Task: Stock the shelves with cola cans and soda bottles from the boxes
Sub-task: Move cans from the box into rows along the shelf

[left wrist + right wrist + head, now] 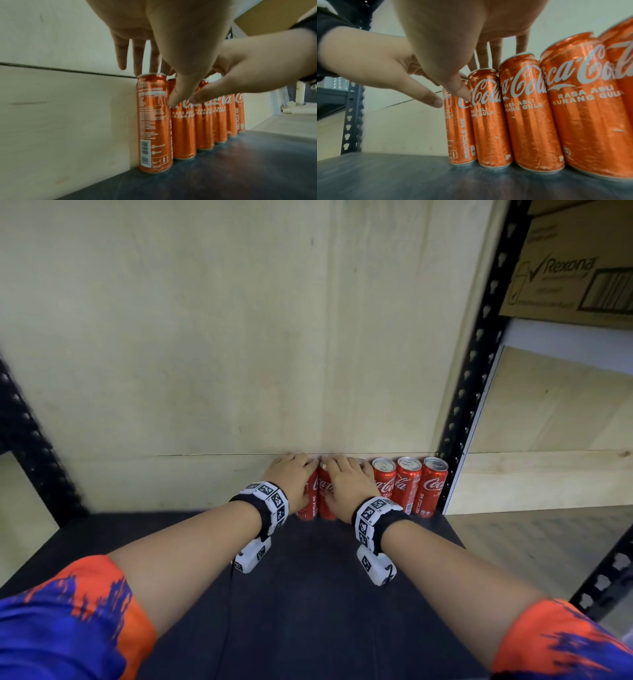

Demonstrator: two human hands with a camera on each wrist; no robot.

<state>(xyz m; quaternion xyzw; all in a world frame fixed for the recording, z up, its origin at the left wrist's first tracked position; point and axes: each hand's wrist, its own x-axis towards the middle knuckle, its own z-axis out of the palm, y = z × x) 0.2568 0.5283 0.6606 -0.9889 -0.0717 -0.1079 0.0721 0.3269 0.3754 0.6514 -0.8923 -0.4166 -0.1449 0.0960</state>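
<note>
Seeing six slim red metal cola cans (407,484) standing upright in row on dark matte shelf (308,594), backs against pale plywood panel (205,337), right end by perforated black steel post (479,371). Left hand (291,477) draping over leftmost can (153,121), fingers straight on lid, thumb resting on neighbouring can (488,121), nothing clenched. Right hand (346,482) lying likewise across next cans, fingers extended, released. Hands hiding two cans' lids from me. Cardboard carton (575,268) cut off upper right.
</note>
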